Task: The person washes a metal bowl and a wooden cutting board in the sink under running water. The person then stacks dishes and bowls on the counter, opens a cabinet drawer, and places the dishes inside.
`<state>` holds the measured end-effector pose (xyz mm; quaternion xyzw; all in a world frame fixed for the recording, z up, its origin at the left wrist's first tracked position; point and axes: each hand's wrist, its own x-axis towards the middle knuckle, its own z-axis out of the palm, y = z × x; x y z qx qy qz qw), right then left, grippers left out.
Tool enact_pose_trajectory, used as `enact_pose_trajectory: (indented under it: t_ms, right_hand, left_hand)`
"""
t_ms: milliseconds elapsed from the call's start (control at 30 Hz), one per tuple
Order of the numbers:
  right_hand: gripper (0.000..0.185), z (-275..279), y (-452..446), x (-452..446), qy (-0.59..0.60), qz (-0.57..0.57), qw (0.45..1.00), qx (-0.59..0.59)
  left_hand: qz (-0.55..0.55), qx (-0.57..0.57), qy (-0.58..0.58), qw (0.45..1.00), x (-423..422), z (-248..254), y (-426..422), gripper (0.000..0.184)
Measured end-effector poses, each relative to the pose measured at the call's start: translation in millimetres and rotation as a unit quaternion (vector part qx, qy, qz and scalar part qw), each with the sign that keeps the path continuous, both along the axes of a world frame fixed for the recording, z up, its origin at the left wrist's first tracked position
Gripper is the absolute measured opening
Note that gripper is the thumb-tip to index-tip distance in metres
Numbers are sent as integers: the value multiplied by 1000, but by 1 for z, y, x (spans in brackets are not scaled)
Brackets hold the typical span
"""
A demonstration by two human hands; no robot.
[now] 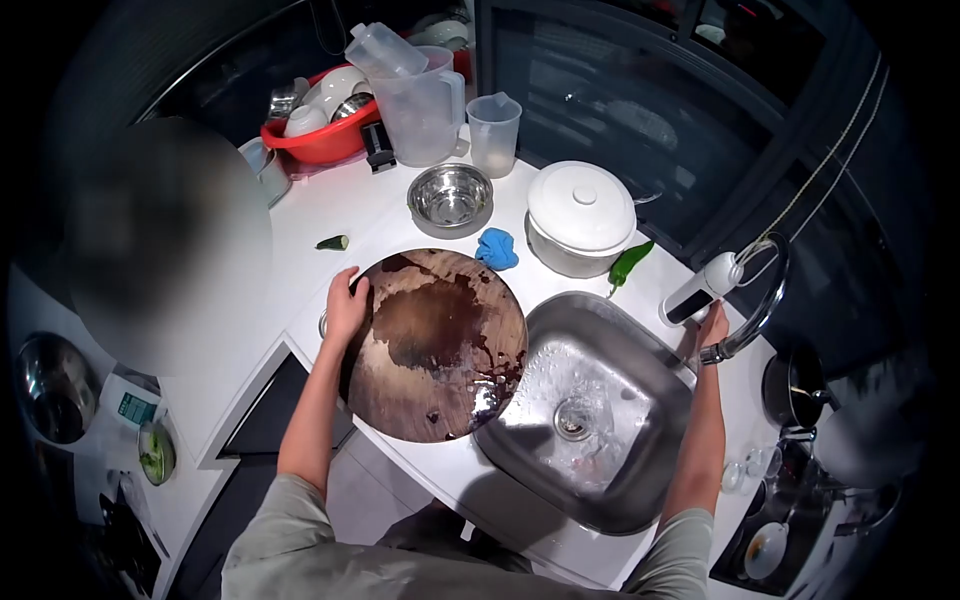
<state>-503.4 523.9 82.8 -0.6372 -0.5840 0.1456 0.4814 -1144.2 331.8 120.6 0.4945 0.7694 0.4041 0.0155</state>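
My left hand (346,308) is closed on the left rim of a round wooden cutting board (400,350). The board is wet and stained dark red-brown, and its right side overlaps the edge of the steel sink (640,480). Over on the far right, my right hand (713,328) is closed at the base of the faucet (703,288), which has a white body with a black panel and a curved spout. The body and spout partly hide those fingers. Water wets the sink floor around the drain (573,418).
Behind the board are a steel bowl (450,200), a crumpled blue cloth (496,249), a white lidded pot (581,215) and a green pepper (631,264). Plastic jugs (415,110) and a red basin (315,146) of dishes stand farther back. A cucumber piece (332,243) lies left.
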Motion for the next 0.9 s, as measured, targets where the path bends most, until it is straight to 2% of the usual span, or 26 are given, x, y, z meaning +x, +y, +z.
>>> enact_pose_trajectory:
  t_ms: [67, 100, 133, 200, 233, 267, 300, 333, 367, 433, 467, 533, 567, 633, 667, 700, 767, 800, 833, 867, 900]
  right_hand:
    - [50, -7, -2, -2, -29, 3, 998, 58]
    - [49, -5, -7, 1, -58, -1, 998, 27]
    - [50, -1, -11, -3, -4, 13, 1000, 3]
    - [50, -6, -7, 6, -53, 17, 998, -19]
    - [48, -2, -14, -6, -77, 8, 995, 64]
    - [43, 0, -23, -13, -117, 11, 988, 97]
    - [44, -1, -31, -18, -157, 13, 979, 130]
    - [46, -6, -52, -41, -198, -20, 969, 146]
    - [52, -7, -75, -66, -237, -55, 956, 161]
    - [58, -12, -110, -96, -222, -80, 970, 62]
    - [57, -8, -125, -112, -163, -82, 983, 2]
    - [40, -24, -138, -123, -223, -78, 972, -6]
    - [33, -29, -140, -124, -93, -63, 992, -61]
    - [21, -32, -143, -137, 183, -21, 968, -169]
    - [18, -30, -143, -138, 234, -17, 957, -172]
    - [17, -24, -146, -140, 285, -11, 942, -178]
    - [13, -9, -149, -144, 387, 25, 901, -192]
    - [13, -3, -153, -143, 410, 45, 889, -197]
    - [13, 5, -154, -142, 433, 63, 877, -201]
    - [13, 11, -156, -145, 457, 77, 862, -204]
    - [19, 15, -157, -147, 445, 80, 870, -195]
  left_hand:
    - [8, -23, -19, 1000, -9, -5, 18, 38]
    - [10, -18, -29, 999, -6, -3, 25, 38]
    - [11, -13, -39, 999, -2, -1, 31, 38]
    - [-8, 5, -55, 998, 16, 2, 55, 37]
    - [-33, 0, -183, 982, 22, -3, 77, 37]
    - [-62, -10, -215, 975, 26, -6, 98, 44]
    - [-65, -8, -379, 923, 41, -1, 120, 47]
    - [-65, -9, -532, 844, 52, 4, 141, 50]
    - [-75, -34, -601, 795, 53, 6, 161, 50]
    - [-88, -88, -726, 677, 53, -8, 194, 51]
    - [-71, -53, -721, 687, 51, -19, 205, 48]
    - [-34, 16, -710, 703, 51, -36, 220, 42]
    - [6, 32, -677, 736, 63, -17, 210, 39]
    - [-36, 62, -620, 782, 65, 1, 192, 38]
    - [-56, 82, -587, 804, 63, 10, 182, 38]
    - [-99, 87, -591, 796, 64, 18, 170, 38]
    - [-117, 53, -604, 786, 89, 67, 120, 36]
    - [-138, 47, -638, 756, 98, 65, 105, 36]
    - [-141, -19, -621, 771, 113, 77, 83, 36]
    - [-160, -51, -629, 759, 129, 80, 67, 37]
    - [-205, -33, -611, 763, 149, 79, 52, 36]
